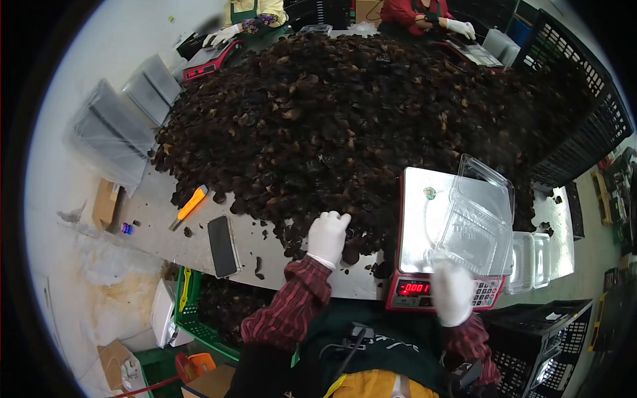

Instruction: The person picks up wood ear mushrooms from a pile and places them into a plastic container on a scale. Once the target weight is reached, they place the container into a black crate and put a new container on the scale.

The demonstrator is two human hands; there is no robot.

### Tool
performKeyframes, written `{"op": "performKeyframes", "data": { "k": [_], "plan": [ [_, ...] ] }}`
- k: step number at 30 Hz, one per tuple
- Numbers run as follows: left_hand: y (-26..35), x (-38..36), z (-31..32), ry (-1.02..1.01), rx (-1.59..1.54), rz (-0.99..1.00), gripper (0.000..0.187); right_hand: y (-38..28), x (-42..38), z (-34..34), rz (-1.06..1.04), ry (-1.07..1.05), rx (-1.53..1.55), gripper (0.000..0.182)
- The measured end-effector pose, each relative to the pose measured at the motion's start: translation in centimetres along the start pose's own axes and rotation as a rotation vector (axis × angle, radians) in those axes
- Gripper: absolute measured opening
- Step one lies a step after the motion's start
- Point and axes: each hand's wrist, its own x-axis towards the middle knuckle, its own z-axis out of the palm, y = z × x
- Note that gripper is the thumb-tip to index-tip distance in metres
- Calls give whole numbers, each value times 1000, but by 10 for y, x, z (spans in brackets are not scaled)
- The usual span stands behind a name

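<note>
My left hand (328,239), in a white glove, rests at the near edge of a big heap of dark brown wood ear mushrooms (345,119). Its fingers are curled down against the heap, and what they hold, if anything, is hidden. Smeared by motion, my right hand (454,292) is over the front of a red scale (415,225) with a steel plate. A clear plastic container (474,229) lies on that plate, its lid part tilted up at the back, just beyond my right fingers. The red display (415,288) reads about -0.001.
An orange utility knife (192,204) and a phone (223,247) lie at left. Stacked clear containers (523,262) stand right of the scale. A black crate (584,113) leans at the right; a green crate (189,302) sits below. Two co-workers' gloved hands (225,34) (459,28) are across the table.
</note>
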Motion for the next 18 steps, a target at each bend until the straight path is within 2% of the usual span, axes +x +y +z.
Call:
{"op": "performKeyframes", "data": {
  "k": [1,2,3,4,6,8,9,10,12,13,15,16,18],
  "plan": [
    [-5,2,-4,20,-68,-38,19,-15,15,2,-33,-300,91,13],
    [-10,-1,-10,121,-215,-56,20,-32,32,11,-85,-300,180,21],
    [-14,-2,-20,163,-314,-78,20,-41,39,21,-65,-540,41,34],
    [-18,-3,-30,205,-411,-100,20,-45,44,33,-129,-460,-1,46],
    [-16,-12,-44,198,-447,-113,20,-51,60,65,-129,-289,-143,53],
    [-8,-27,-46,166,-438,-51,21,-53,79,87,-104,-274,-247,58],
    [-2,-35,-39,190,-431,40,22,-54,86,101,-74,-283,-329,61],
    [7,-44,-30,167,-418,87,24,-54,91,117,-8,-379,-416,63],
    [24,-52,-14,167,-174,221,25,-53,96,134,101,-407,-428,48],
    [25,-55,-8,168,-176,221,25,-50,97,142,101,-408,-430,48],
    [25,-60,3,150,-96,232,27,-44,98,152,78,-416,-325,22],
    [20,-62,14,152,-99,233,27,-44,99,150,79,-416,-329,22],
    [5,-64,31,139,-248,209,28,-46,102,141,81,-287,-194,2]
  ]
}}
